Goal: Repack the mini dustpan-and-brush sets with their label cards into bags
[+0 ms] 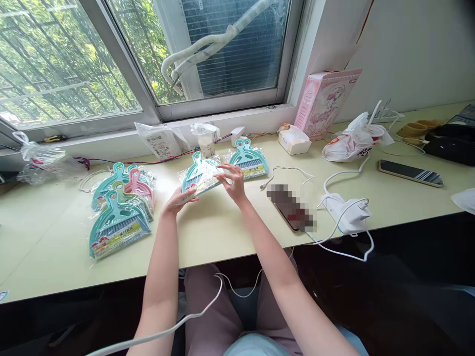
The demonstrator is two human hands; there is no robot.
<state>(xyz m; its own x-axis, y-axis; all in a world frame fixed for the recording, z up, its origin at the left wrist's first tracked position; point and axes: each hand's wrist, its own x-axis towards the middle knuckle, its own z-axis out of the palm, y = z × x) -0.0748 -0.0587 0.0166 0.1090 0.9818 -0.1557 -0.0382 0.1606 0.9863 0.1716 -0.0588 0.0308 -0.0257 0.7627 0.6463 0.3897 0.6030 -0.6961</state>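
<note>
From the head camera, both hands met over a teal dustpan set in clear wrap (200,177), lying near the middle of the pale worktop (222,232). The left hand (178,200) gripped the packet's near left corner, fingers closed on the wrap. The right hand (233,182) pressed on its right edge with fingers spread and curled over the plastic. At 1 o'clock from that packet lay a second teal set (248,159), its yellow label strip carrying print too small to read. At 9 o'clock a pile of wrapped sets (120,205), teal and pink, overlapped so that their count could not be told; the front label showed only colourful marks. At 2 o'clock a pink carton (324,101) leaned by the window frame, its lettering illegible. A white bag (352,141) bore orange print, partly folded away. A phone (410,173) lay at 3 o'clock. A blurred patch hid the item beside the white charger (351,215). The dark things at the far right were cut off by the frame.
</note>
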